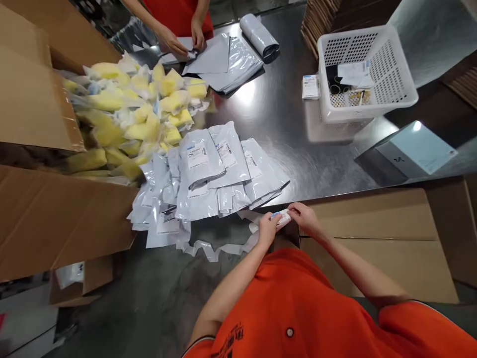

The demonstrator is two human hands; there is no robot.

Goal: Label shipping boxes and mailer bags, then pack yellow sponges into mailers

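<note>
Label strip (285, 218) lay between the left hand (267, 228) and the right hand (303, 219), just off the near edge of the tabletop (290, 154).

Its long axis slanted away and rightward; the left hand gripped the nearer end, while the right hand pinched the farther one. Mailers (203, 161), flat, glossy and pale grey, overlapped ahead and to the left, nearer the left hand. Thin, crinkled ribbon (211, 253) hung in zigzag folds to the left; whether it joined the strip could not be told. Smooth, reflective metal surfaced the tabletop, where a rigid white plastic basket (409, 82) with slotted walls stood well apart to the right, and yellow blocks (175, 103) in clear, wrinkled bags lay heaped beyond the mailers.
</note>
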